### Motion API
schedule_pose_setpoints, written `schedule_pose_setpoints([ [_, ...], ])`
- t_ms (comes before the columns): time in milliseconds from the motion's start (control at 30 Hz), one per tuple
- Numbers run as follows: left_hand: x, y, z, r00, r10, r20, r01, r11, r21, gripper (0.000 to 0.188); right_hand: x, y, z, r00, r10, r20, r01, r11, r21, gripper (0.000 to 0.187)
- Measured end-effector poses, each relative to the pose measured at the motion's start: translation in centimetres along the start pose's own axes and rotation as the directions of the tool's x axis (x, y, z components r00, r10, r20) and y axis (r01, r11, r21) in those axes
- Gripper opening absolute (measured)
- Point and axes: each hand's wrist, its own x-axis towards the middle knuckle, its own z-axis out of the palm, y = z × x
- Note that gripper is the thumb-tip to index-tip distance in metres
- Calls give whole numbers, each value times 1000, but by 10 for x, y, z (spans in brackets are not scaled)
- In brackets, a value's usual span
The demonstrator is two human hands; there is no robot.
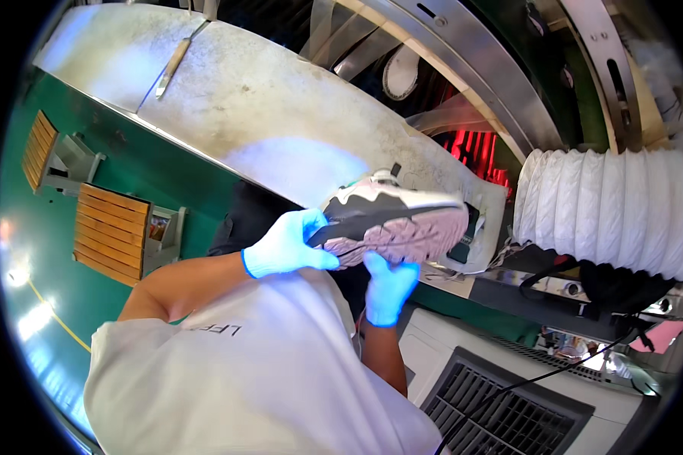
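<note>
A sneaker (402, 227) with a dark grey and white upper and a pinkish-mauve treaded sole is held up at the near edge of a worn whitish work surface. Its sole faces me, tilted. My left hand (284, 244), in a pale glove lit blue, is closed on the sneaker's left end, with the thumb against the sole. Below the sole, my gloved right hand (391, 292) grips its lower edge; some of its fingers are hidden by the shoe. The sneaker's right end looks slightly blurred.
The whitish surface (258, 83) curves away to the far left, bearing a wooden-handled tool (174, 64). Beyond are a metal-framed opening with clear strips, a white oval piece (401, 72) and red-glowing bars (474, 155). A ribbed white duct (607, 212) stands right; slatted wooden stools (112, 231) left.
</note>
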Motion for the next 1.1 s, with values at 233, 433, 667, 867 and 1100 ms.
schedule_pose_setpoints([
  [233,-3,-6,-38,989,128,72,-146,923,357,54,26,-79,-2,924,-288,253,337,924,-179,89],
  [433,-15,5,-54,927,366,78,-367,849,380,75,13,-75,70,791,-410,455,529,831,-171,74],
  [667,-69,71,-27,914,371,-163,-295,885,360,50,20,-89,90,639,-306,706,592,781,-198,78],
  [867,-55,51,-42,609,776,162,-784,559,270,48,7,-61,104,686,-527,502,670,726,-155,70],
  [1100,-17,79,-29,517,649,559,-856,370,362,51,-3,-56,61,688,-564,457,677,725,-124,62],
])
